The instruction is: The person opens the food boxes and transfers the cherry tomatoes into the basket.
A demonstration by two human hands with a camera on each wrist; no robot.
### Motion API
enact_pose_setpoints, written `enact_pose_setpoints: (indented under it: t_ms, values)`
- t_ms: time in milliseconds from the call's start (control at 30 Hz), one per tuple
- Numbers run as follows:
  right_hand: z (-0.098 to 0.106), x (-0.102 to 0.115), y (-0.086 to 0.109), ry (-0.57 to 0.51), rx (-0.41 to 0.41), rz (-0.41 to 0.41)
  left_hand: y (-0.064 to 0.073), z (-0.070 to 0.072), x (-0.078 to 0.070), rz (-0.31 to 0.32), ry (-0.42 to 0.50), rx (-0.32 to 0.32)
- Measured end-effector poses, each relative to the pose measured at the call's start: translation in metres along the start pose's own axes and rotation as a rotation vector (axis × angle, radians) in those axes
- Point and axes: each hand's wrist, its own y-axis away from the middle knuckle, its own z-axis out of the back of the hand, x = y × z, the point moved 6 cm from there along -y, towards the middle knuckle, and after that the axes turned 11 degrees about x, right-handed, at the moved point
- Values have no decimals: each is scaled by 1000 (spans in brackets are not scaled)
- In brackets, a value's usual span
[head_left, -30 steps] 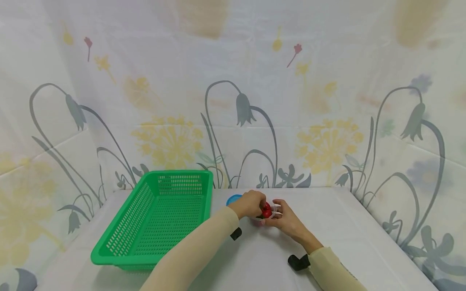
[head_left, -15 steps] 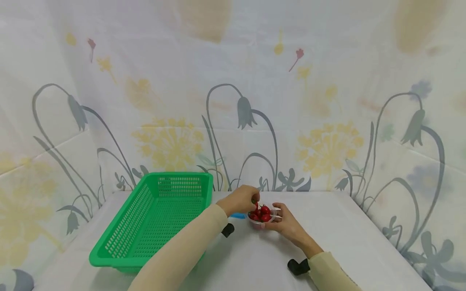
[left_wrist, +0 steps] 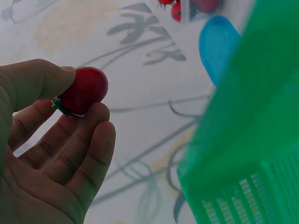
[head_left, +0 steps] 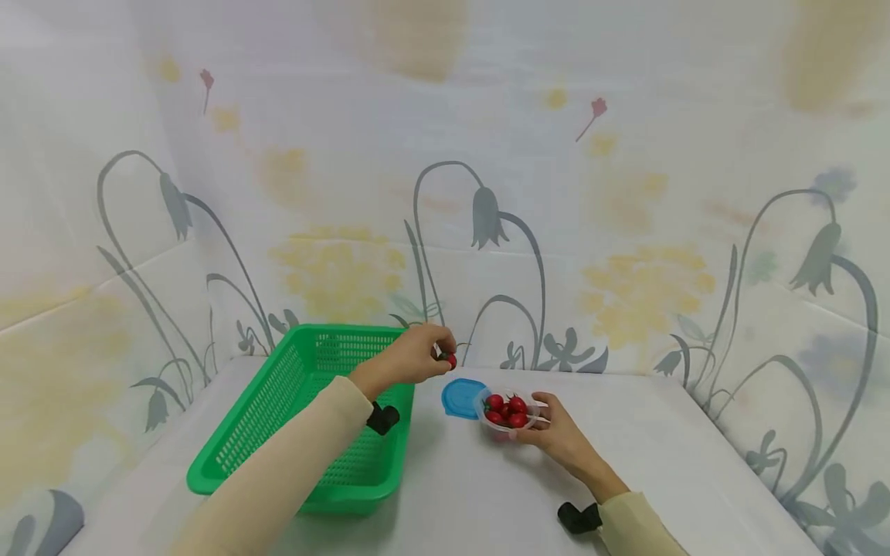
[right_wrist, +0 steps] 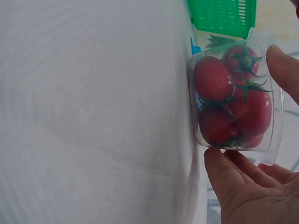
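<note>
My left hand (head_left: 410, 355) pinches a red cherry tomato (left_wrist: 88, 91) between thumb and fingertips, its green calyx toward the palm in the left wrist view. This hand is raised near the back right corner of the green basket (head_left: 354, 494). On the table, my right hand (head_left: 559, 436) grips a small clear plastic container (right_wrist: 279, 116), thumb at one side of the rim and fingers at the other. Several cherry tomatoes (right_wrist: 212, 77) with green calyxes fill much of the container. A blue lid (head_left: 460, 398) lies just left of the container.
The basket, with slatted walls, takes up the left part of the white-covered table (head_left: 626, 448). A flower-printed cloth (head_left: 626, 193) hangs behind the table and at its sides. A black wrist mount (head_left: 579, 517) sits at each wrist.
My left hand has lifted a tomato out of the container and moved left with it toward the basket. The lid has come fully into view. My right hand keeps its grip on the container.
</note>
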Motion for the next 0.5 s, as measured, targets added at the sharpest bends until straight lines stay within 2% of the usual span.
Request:
enact_pose_setpoints:
  t_ms: [67,267,500]
  values:
    - [2,-1,2,-2,0,-3,6,5,8,7,0,-8]
    - [2,-3,2,10,2,-10,30,18,40,85,7,-28]
    - [0,-1,0,18,19,-10,54,18,76,162,-38,24]
